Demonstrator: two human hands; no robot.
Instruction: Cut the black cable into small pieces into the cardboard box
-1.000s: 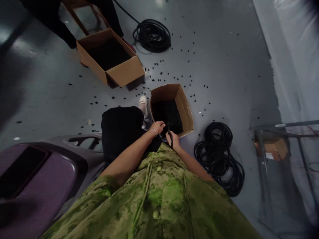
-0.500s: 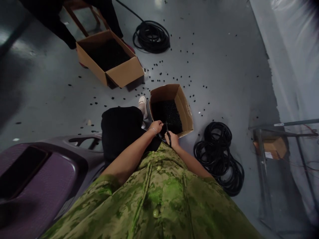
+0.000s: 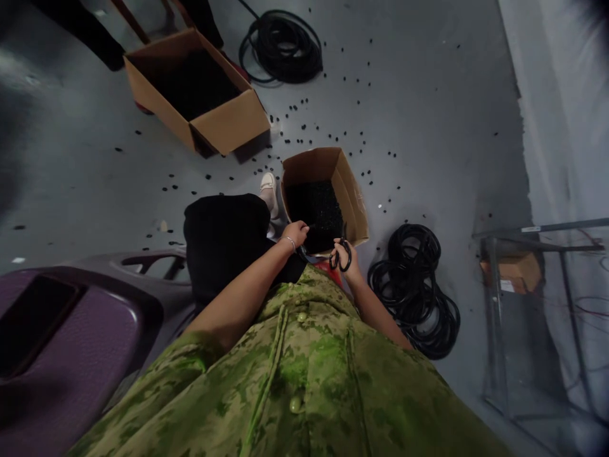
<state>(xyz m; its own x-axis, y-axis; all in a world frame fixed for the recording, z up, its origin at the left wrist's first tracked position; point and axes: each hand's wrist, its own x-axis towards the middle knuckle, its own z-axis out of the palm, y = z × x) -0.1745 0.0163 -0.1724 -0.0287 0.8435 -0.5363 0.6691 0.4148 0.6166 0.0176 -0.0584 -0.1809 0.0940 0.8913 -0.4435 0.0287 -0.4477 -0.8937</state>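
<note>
Black-handled scissors (image 3: 341, 255) are in my right hand (image 3: 351, 260), at the near right corner of a cardboard box (image 3: 354, 197); their blades point away from me. My left hand (image 3: 295, 233), with a bracelet at the wrist, is closed in a pinch over the box's near left edge. A thin dark piece sticks out from its fingertips, too small to name. Inside the box lies a heap of small black pieces (image 3: 318, 206). The two hands are apart. Something red (image 3: 328, 266) shows below the scissors.
A second cardboard box (image 3: 233, 120) with black contents stands before a person's legs. Black coils (image 3: 285, 47) (image 3: 419, 285) lie on the floor among scattered black bits. A purple seat (image 3: 95, 330) holds a phone-like object at left; a metal frame (image 3: 497, 317) stands right.
My right hand and the scissors have moved right, away from my left hand, and the scissors' handle loops now show. The view has shifted slightly, so the boxes and coils sit higher.
</note>
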